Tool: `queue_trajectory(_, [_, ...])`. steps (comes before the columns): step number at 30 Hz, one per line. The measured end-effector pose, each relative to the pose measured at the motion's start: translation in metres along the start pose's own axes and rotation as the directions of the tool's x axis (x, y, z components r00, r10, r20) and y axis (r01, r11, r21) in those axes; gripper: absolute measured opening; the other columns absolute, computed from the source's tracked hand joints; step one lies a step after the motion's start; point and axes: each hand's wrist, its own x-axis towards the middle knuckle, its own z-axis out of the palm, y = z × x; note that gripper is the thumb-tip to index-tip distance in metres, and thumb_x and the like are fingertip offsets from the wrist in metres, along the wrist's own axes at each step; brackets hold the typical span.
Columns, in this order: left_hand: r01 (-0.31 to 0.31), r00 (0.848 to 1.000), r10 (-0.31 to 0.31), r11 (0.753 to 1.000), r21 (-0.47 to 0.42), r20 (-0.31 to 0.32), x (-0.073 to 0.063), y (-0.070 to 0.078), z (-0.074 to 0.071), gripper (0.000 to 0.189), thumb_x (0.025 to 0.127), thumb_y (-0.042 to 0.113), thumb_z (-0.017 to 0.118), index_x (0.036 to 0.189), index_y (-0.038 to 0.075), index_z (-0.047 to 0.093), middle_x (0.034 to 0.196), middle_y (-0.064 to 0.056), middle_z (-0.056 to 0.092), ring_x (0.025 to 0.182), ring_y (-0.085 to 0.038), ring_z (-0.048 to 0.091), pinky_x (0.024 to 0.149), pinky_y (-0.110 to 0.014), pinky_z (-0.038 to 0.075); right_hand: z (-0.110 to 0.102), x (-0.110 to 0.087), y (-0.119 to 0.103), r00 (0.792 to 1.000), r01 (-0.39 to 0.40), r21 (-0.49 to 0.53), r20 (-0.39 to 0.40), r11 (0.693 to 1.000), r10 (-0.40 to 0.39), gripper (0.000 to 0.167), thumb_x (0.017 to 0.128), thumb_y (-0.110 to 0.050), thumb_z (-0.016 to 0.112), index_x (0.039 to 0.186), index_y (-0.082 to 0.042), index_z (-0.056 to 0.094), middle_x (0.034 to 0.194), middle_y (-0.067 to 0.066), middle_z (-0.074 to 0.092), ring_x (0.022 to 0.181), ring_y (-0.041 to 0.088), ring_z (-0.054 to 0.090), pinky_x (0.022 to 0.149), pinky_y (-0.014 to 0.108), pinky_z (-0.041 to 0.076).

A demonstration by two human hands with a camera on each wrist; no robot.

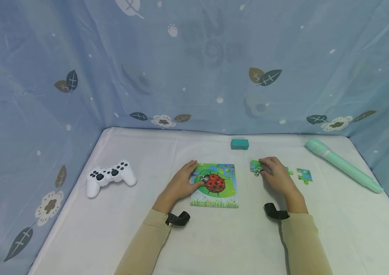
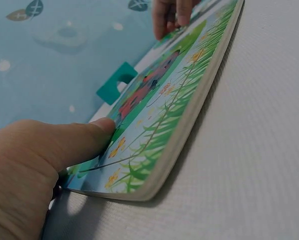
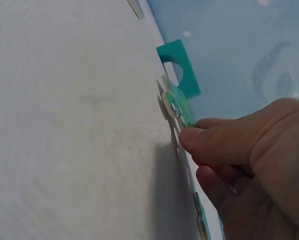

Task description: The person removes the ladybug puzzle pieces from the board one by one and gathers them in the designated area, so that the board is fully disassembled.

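A square ladybug jigsaw puzzle [image 1: 216, 196] lies flat on the white table. My left hand [image 1: 182, 182] holds its left side, with the thumb [image 2: 87, 142] on the picture and the fingers along the edge. In the left wrist view those fingers are mostly hidden. To the right, my right hand [image 1: 278, 177] pinches a green and blue puzzle piece [image 3: 177, 102] between thumb and fingertips. The right wrist view shows this piece tilted close over the table. Another puzzle piece [image 1: 287, 170] is partly hidden behind the right hand, and a separate puzzle piece [image 1: 305, 175] lies farther right.
A teal block with a curved cutout [image 1: 239, 144] stands behind the puzzle. At the left lies a white game controller [image 1: 112, 175]. A mint-green microphone-shaped object [image 1: 344, 165] lies along the right side. Patterned blue curtains [image 1: 198, 76] border the table's back and sides.
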Motion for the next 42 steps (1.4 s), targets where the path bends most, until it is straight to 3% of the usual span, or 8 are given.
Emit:
queue_trajectory(13, [0.005, 1.000, -0.005, 1.000, -0.012, 0.004, 0.000, 0.001, -0.001, 0.078, 0.086, 0.042, 0.067, 0.144, -0.001, 0.037, 0.151, -0.014, 0.035, 0.141, -0.031, 0.031, 0.115, -0.045, 0.030, 0.003, 0.000, 0.001, 1.000, 0.010, -0.032, -0.003, 0.999, -0.010, 0.040, 0.091, 0.001, 0.056, 0.130, 0.008, 0.050, 0.134, 0.029, 0.045, 0.126, 0.047, 0.036, 0.105, 0.061, 0.032])
queue_trajectory(23, [-0.015, 1.000, 0.014, 0.999, -0.039, -0.013, -0.001, 0.001, -0.002, 0.076, 0.086, 0.039, 0.067, 0.143, -0.001, 0.038, 0.151, -0.014, 0.035, 0.139, -0.033, 0.032, 0.114, -0.046, 0.032, 0.004, -0.001, -0.001, 1.000, 0.013, 0.030, -0.007, 0.999, -0.013, 0.044, 0.091, 0.000, 0.056, 0.133, 0.007, 0.047, 0.139, 0.028, 0.042, 0.131, 0.047, 0.034, 0.108, 0.061, 0.030])
queue_trajectory(30, [-0.053, 0.997, 0.049, 0.995, -0.081, -0.052, -0.001, -0.002, 0.000, 0.072, 0.087, 0.035, 0.068, 0.142, -0.001, 0.040, 0.149, -0.015, 0.037, 0.139, -0.033, 0.034, 0.114, -0.046, 0.032, 0.005, -0.005, -0.016, 1.000, 0.008, 0.112, 0.011, 0.994, -0.009, 0.046, 0.092, -0.004, 0.057, 0.136, 0.002, 0.046, 0.140, 0.025, 0.043, 0.127, 0.045, 0.041, 0.103, 0.060, 0.037])
queue_trajectory(35, [-0.057, 0.996, 0.051, 0.994, -0.088, -0.075, 0.000, 0.000, 0.000, 0.067, 0.088, 0.033, 0.068, 0.141, 0.000, 0.043, 0.148, -0.014, 0.041, 0.137, -0.033, 0.036, 0.114, -0.045, 0.032, 0.010, -0.006, -0.031, 0.997, 0.063, 0.135, 0.044, 0.989, -0.069, 0.049, 0.093, -0.010, 0.060, 0.137, 0.003, 0.044, 0.137, 0.025, 0.046, 0.120, 0.043, 0.048, 0.097, 0.057, 0.043])
queue_trajectory(38, [-0.069, 0.996, 0.062, 0.993, -0.098, -0.066, 0.000, 0.006, -0.002, 0.065, 0.089, 0.032, 0.066, 0.140, 0.001, 0.044, 0.147, -0.014, 0.042, 0.137, -0.032, 0.037, 0.115, -0.045, 0.031, 0.016, -0.008, -0.041, 0.993, 0.074, 0.164, 0.083, 0.984, -0.088, 0.051, 0.093, -0.013, 0.061, 0.138, 0.002, 0.043, 0.137, 0.023, 0.048, 0.122, 0.043, 0.048, 0.100, 0.057, 0.043])
queue_trajectory(42, [-0.090, 0.996, 0.089, 0.993, -0.082, -0.010, -0.003, 0.018, -0.004, 0.062, 0.090, 0.032, 0.064, 0.141, 0.002, 0.044, 0.147, -0.014, 0.042, 0.137, -0.030, 0.037, 0.115, -0.043, 0.032, 0.026, -0.014, -0.052, 0.984, 0.088, 0.162, 0.139, 0.983, -0.111, 0.051, 0.092, -0.015, 0.063, 0.137, 0.000, 0.045, 0.137, 0.021, 0.049, 0.123, 0.042, 0.048, 0.102, 0.055, 0.042])
